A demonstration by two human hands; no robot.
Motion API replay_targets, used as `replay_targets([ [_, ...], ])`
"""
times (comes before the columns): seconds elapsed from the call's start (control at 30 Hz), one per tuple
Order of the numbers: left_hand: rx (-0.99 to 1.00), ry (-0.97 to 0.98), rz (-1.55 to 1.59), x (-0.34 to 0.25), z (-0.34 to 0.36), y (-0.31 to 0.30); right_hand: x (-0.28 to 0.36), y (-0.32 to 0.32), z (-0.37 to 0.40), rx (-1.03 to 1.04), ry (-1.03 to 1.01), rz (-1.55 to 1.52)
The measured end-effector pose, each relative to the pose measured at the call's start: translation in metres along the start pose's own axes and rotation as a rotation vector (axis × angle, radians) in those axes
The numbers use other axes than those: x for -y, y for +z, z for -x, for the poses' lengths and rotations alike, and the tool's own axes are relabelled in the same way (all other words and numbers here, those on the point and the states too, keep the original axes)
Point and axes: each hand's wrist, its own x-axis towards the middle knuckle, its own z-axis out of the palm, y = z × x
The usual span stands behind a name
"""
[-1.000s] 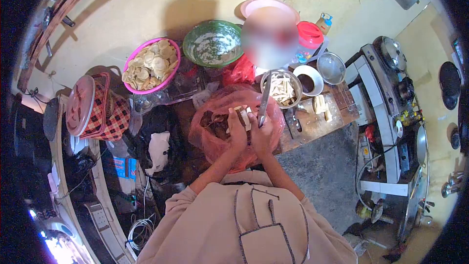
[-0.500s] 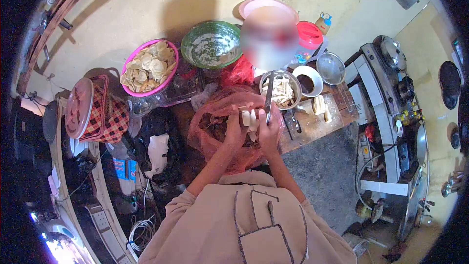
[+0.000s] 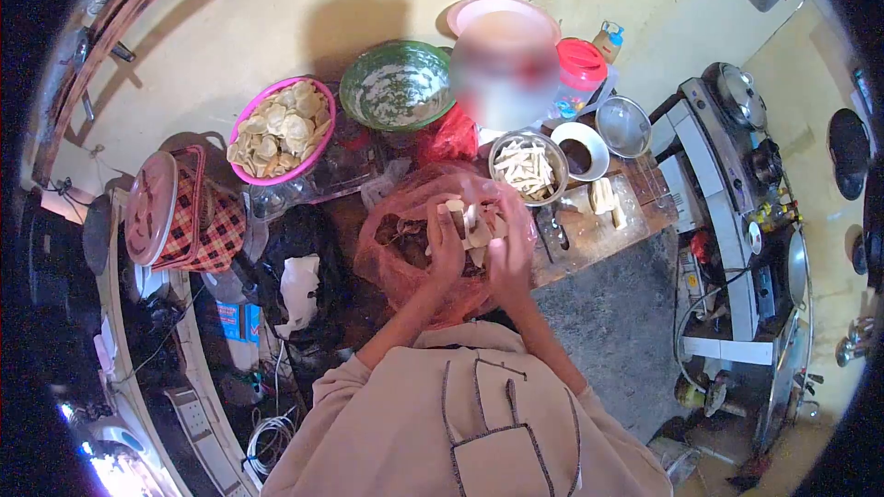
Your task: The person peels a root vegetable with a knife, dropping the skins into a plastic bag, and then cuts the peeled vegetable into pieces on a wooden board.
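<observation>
My left hand (image 3: 447, 253) is closed on a pale peeled root piece (image 3: 455, 206), cassava by its look, above a red mesh bag (image 3: 391, 207). Beside it on the right, my right hand (image 3: 509, 262) is closed round the knife (image 3: 471, 217), whose blade looks foreshortened and blurred between the hands. More pale chunks (image 3: 479, 241) lie between and below the palms, over the bag's opening. Past the right hand stands a metal bowl (image 3: 497, 186) of cut pale sticks. Peeled pieces (image 3: 602, 197) rest on a wooden cutting board (image 3: 575, 248).
A white bowl of dark liquid (image 3: 599, 155) and a sieve (image 3: 624, 127) stand right of the metal bowl. Behind are a green basin (image 3: 396, 83), a pink basket (image 3: 238, 172) of round pale slices and a red-lidded jar (image 3: 582, 63). A stove (image 3: 723, 161) is at right.
The knife, upright with its blade raised half a second ago, has come down between the hands. My right hand has turned and sits slightly lower; the left stays close to its place.
</observation>
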Motion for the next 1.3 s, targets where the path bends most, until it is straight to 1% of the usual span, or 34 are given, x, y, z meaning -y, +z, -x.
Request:
replay_targets([
  [0.03,0.012,0.014,-0.019,-0.006,0.002,0.002,0.001,0.000,0.006,0.040,-0.032,0.098],
  [0.13,0.042,0.030,0.013,-0.018,0.009,0.009,0.018,-0.003,0.007,0.246,0.101,-0.164],
  [0.23,0.017,0.004,0.023,-0.009,0.013,0.010,0.019,-0.006,0.006,0.228,0.021,-0.090],
  [0.33,0.011,-0.021,-0.016,-0.006,0.013,0.007,0.014,0.001,0.011,0.215,0.111,-0.318],
  [0.37,0.014,-0.028,-0.034,-0.006,0.013,0.006,0.013,0.002,0.011,0.233,0.136,-0.348],
  [0.43,0.023,0.021,-0.023,-0.021,0.014,0.011,0.010,0.002,0.009,0.267,0.188,-0.406],
  [0.53,0.016,0.088,-0.040,-0.029,0.014,0.014,0.008,0.003,0.009,0.286,0.179,-0.397],
  [0.63,0.022,0.104,-0.086,-0.031,0.012,0.012,0.005,0.013,0.012,0.218,0.180,-0.561],
  [0.67,0.028,0.101,-0.102,-0.031,0.012,0.012,0.005,0.012,0.014,0.232,0.274,-0.561],
  [0.7,0.020,0.139,-0.117,-0.030,0.012,0.012,0.006,0.011,0.017,0.246,0.369,-0.561],
  [0.77,0.002,0.219,-0.145,-0.027,0.010,0.014,0.006,0.011,0.019,0.251,0.409,-0.558],
  [0.8,0.002,0.227,-0.164,-0.030,0.011,0.015,0.005,0.012,0.018,0.241,0.356,-0.554],
  [0.9,-0.001,0.227,-0.190,-0.037,0.013,0.015,0.015,0.015,0.012,0.112,0.249,-0.532],
  [0.97,-0.006,0.199,-0.160,-0.030,0.012,0.014,0.016,0.016,0.013,0.053,0.278,-0.520],
  [1.0,0.001,0.179,-0.119,-0.031,0.012,0.014,0.013,0.016,0.017,0.055,0.334,-0.517],
  [1.07,0.012,0.139,-0.040,-0.034,0.010,0.015,0.009,0.016,0.020,0.074,0.442,-0.626],
  [1.1,0.000,0.131,-0.022,-0.033,0.009,0.014,0.010,0.015,0.018,0.091,0.493,-0.737],
  [1.17,-0.020,0.116,0.016,-0.025,0.007,0.014,0.010,0.012,0.015,0.145,0.522,-0.800],
  [1.23,0.014,0.118,0.000,-0.015,0.006,0.009,0.009,0.007,0.014,0.219,0.480,-0.700],
  [1.3,0.022,0.130,-0.006,-0.014,0.006,0.007,0.005,0.012,0.018,0.204,0.457,-0.666],
])
